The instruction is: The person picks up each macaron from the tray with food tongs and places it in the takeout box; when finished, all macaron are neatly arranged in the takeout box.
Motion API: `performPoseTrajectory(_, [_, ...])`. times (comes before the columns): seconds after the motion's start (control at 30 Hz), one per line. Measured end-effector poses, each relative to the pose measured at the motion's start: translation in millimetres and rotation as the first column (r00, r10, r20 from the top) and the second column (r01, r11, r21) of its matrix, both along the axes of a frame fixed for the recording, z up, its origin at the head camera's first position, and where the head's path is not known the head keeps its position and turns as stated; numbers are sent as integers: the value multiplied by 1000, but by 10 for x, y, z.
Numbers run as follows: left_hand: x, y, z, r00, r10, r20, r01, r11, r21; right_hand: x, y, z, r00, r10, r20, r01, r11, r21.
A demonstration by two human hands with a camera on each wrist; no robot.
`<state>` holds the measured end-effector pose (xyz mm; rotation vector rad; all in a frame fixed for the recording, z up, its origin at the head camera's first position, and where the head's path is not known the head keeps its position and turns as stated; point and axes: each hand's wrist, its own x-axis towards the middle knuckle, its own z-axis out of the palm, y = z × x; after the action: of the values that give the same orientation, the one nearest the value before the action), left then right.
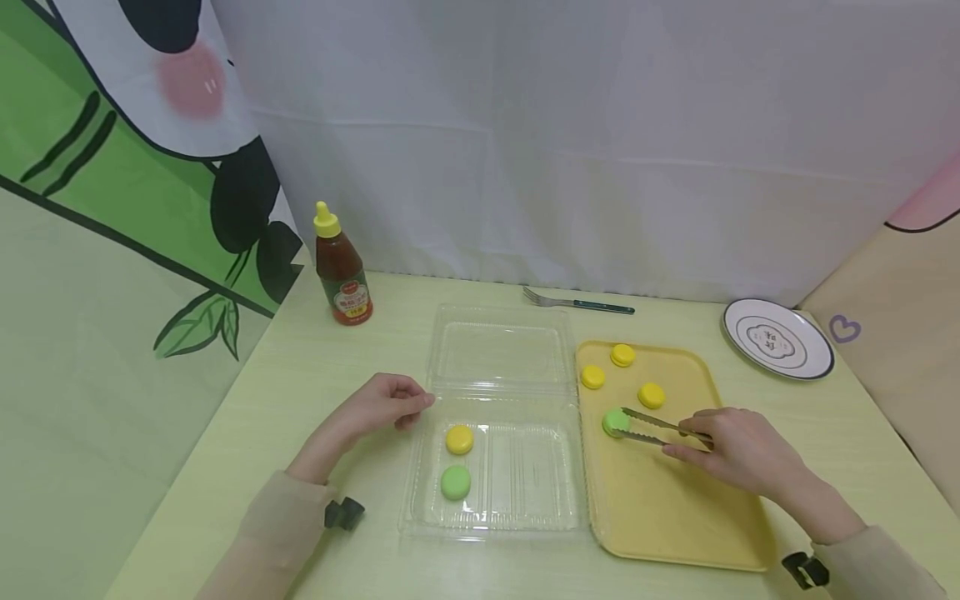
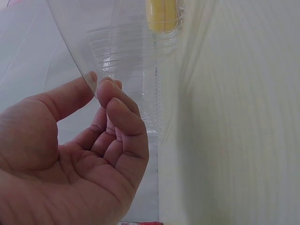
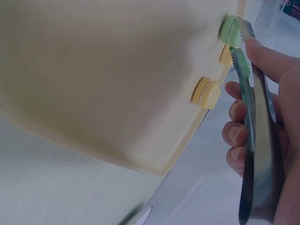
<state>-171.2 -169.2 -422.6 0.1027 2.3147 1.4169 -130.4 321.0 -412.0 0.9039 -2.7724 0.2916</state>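
Observation:
My right hand (image 1: pixel 742 446) holds metal tongs (image 3: pixel 265 154), whose serrated tips straddle a green macaron (image 1: pixel 615 422) on the yellow tray (image 1: pixel 675 517). Three yellow macarons, one of them nearest the tongs (image 1: pixel 651 395), lie toward the tray's far end. Left of the tray is a clear plastic container (image 1: pixel 525 475) with its lid (image 1: pixel 498 350) folded back. In its base, along the left side, sit a yellow macaron (image 1: pixel 459 439) and a green macaron (image 1: pixel 455 482). My left hand (image 2: pixel 93 145) pinches the container's left edge between thumb and fingers.
A sauce bottle (image 1: pixel 345 283) with a yellow cap stands at the back left. Behind the container and tray lies a fork (image 1: pixel 600 307) with a dark green handle. A white plate (image 1: pixel 776 340) is at the back right, near the curtain (image 1: pixel 555 167).

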Motion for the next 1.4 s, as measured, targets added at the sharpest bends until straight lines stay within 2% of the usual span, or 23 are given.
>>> performPoseTrajectory(0.4, [8,4,14,1000,5,6,-5,1000,-8,9,5,109,1000,20,-17,-20,1000,-4])
performPoseTrajectory(0.87, [5,7,12,1000,6,7,-6,1000,-14,-6,2,294,1000,-2,-16,3,1000,19])
performPoseTrajectory(1.4, [0,9,11,1000,9,13,-9,1000,-9,-73,-100,482,994,70,-83,-70,998,7])
